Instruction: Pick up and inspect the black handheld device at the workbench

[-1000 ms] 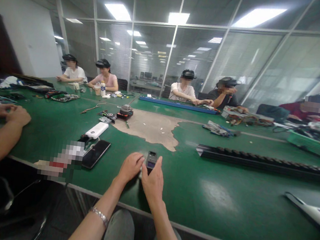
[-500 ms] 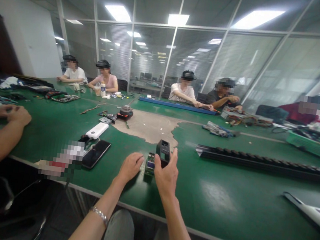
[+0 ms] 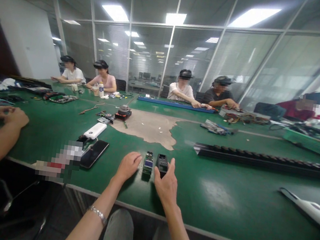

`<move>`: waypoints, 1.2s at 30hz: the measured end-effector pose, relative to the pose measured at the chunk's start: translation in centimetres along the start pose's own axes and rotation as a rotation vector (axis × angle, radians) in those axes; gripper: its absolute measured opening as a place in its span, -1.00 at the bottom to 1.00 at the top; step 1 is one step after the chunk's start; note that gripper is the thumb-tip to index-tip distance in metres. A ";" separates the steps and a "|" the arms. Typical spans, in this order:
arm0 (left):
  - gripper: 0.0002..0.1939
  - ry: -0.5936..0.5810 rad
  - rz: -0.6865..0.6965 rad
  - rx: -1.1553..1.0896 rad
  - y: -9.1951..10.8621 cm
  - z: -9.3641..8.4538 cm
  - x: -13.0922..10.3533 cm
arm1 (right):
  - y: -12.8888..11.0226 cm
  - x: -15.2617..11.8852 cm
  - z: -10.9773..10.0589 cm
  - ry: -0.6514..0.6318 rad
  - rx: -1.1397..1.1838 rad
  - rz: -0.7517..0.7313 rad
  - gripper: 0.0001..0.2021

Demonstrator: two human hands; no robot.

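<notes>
A small circuit board with a blue-violet screen (image 3: pixel 148 165) lies on the green table between my hands. Just right of it is a black plastic housing (image 3: pixel 162 163), with the thumb and fingers of my right hand (image 3: pixel 167 181) around its lower right part. My left hand (image 3: pixel 128 165) rests on the table to the left of the board, fingers curled together. Nothing shows in it, though its palm side is hidden.
A black phone (image 3: pixel 95 154) and a white power bank (image 3: pixel 95 130) lie to the left. Long black strips (image 3: pixel 267 161) stretch across the right side. A white tool (image 3: pixel 308 208) sits at far right. Another person's hands (image 3: pixel 17 116) are at the left edge.
The black housing has come down from a raised, tilted position over the board's right side to the table beside it, with my right hand. The board is now fully in view.
</notes>
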State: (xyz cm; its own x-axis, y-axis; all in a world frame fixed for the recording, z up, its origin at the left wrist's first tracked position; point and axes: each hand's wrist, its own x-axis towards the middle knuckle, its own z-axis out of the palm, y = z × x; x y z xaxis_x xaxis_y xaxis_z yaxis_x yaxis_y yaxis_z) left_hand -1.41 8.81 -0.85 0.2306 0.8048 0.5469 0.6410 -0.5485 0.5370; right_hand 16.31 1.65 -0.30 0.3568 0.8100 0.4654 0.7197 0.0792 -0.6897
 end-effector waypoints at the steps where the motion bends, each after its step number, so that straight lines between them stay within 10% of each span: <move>1: -0.68 0.000 -0.001 0.000 0.0 0.0 0.0 | 0.1 0.0 0.0 0.000 -0.010 -0.004 -0.16; 26: -0.68 -0.011 0.019 0.001 0.4 -0.1 0.0 | 1.1 -0.6 0.1 0.013 -0.037 -0.061 -0.20; 36: -0.70 -0.011 -0.002 -0.033 0.6 -0.3 -0.1 | -3.2 0.7 -1.7 0.065 0.165 0.029 -0.19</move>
State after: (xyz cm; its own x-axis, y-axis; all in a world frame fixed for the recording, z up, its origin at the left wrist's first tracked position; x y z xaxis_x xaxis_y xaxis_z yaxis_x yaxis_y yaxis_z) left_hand -1.28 8.31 -0.35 0.2373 0.8085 0.5385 0.6172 -0.5535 0.5592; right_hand 15.23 0.96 3.14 0.4178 0.7742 0.4754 0.6027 0.1553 -0.7827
